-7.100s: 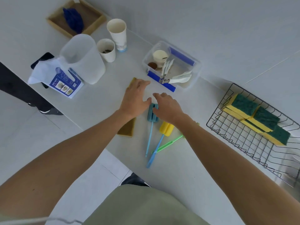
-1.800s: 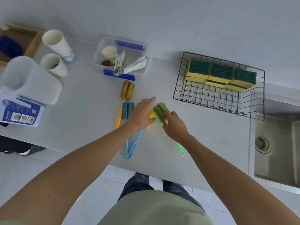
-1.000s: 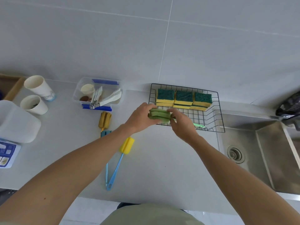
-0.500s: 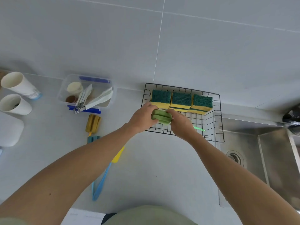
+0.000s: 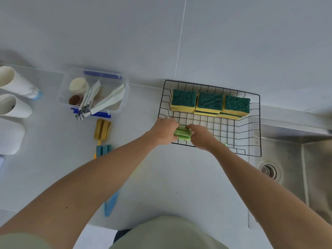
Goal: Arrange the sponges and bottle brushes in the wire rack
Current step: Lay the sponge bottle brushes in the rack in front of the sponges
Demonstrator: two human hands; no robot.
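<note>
Both hands meet over the front left part of the wire rack (image 5: 255, 123), which sits on the counter (image 5: 161, 177) against the back wall, just left of the sink (image 5: 305, 168). The left hand (image 5: 164, 131) and the right hand (image 5: 201, 136) hold the green sponge head of a bottle brush (image 5: 182, 134) between them, fingers curled around it from either side; a bit of its green handle shows beyond the right wrist, inside the rack near the front rim. Whether the brush head touches the rack floor cannot be told.

Three green-topped yellow sponges (image 5: 209, 102) stand side by side, touching, along the rack's back edge.

On the counter left of the rack lie a brown brush (image 5: 102, 129) and, just in front of it, a teal brush (image 5: 103, 150). A blue handle (image 5: 111, 203) shows near the counter's front edge, partly hidden under the left forearm.

A clear box (image 5: 124, 94) with utensils sits near the back wall, and two white cups (image 5: 12, 96) lie at the left edge.
</note>
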